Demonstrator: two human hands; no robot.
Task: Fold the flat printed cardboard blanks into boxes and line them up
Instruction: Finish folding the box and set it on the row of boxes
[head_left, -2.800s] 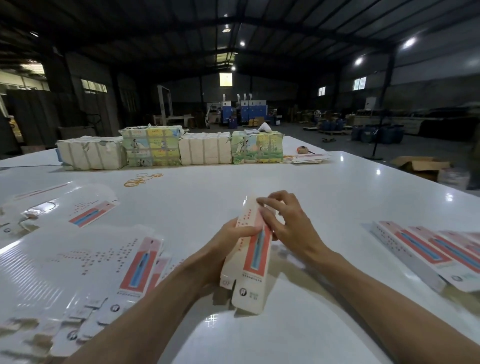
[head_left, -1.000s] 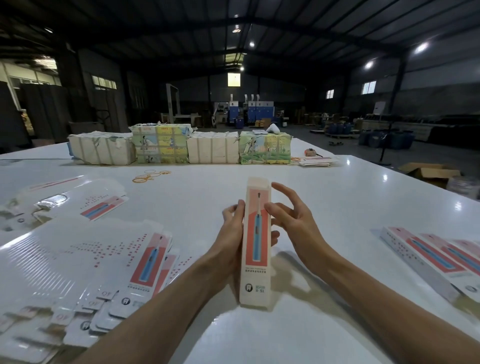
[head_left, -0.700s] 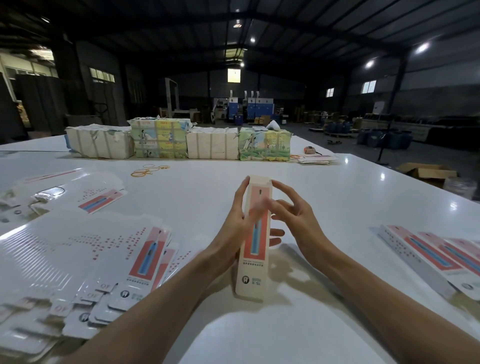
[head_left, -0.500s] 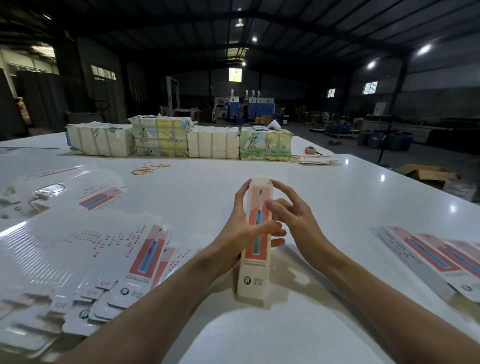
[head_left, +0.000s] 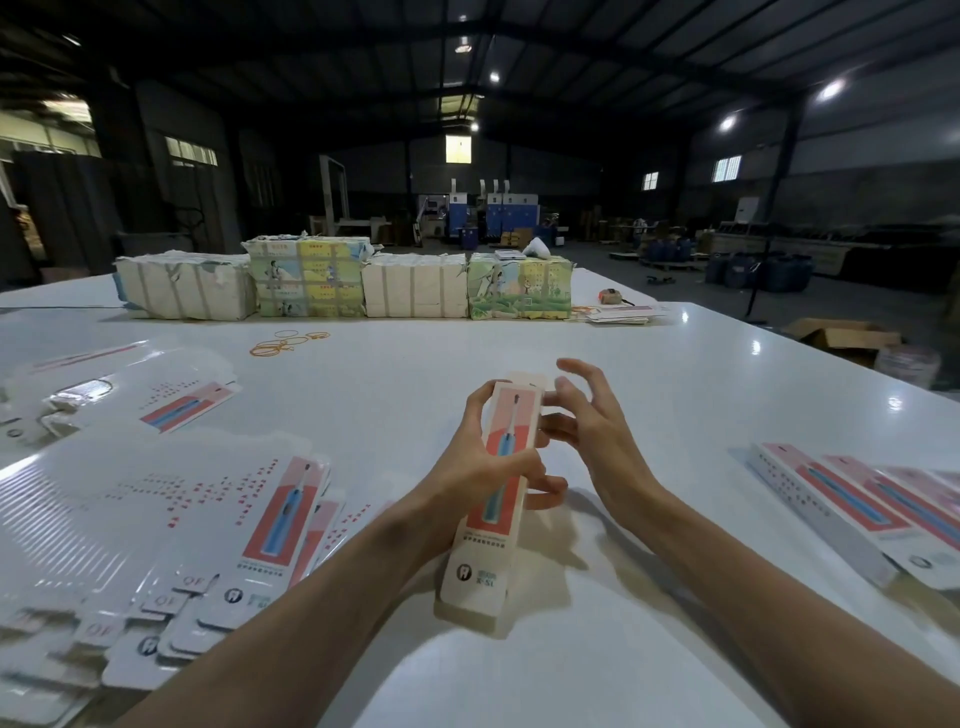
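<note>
A long folded box (head_left: 493, 525) printed with a blue toothbrush on red stands tilted on the white table (head_left: 649, 374), its near end resting on the surface. My left hand (head_left: 483, 467) grips its middle, with the thumb across the printed face. My right hand (head_left: 587, 431) hovers beside the box's far end, its fingers spread and loosely curled, holding nothing. Flat printed blanks (head_left: 171, 519) lie fanned in a pile at my left. Several finished boxes (head_left: 852, 499) lie side by side at the right edge.
Wrapped bundles (head_left: 343, 283) form a row along the table's far side. Rubber bands (head_left: 285, 343) lie in front of them. More blanks (head_left: 119, 389) sit at far left, a thin stack (head_left: 623, 313) at far right. Cardboard cartons (head_left: 841, 338) stand on the floor beyond.
My left thumb has come round onto the box's face and the hand grips it. My right hand has let go of the top end and drawn slightly away, fingers spread.
</note>
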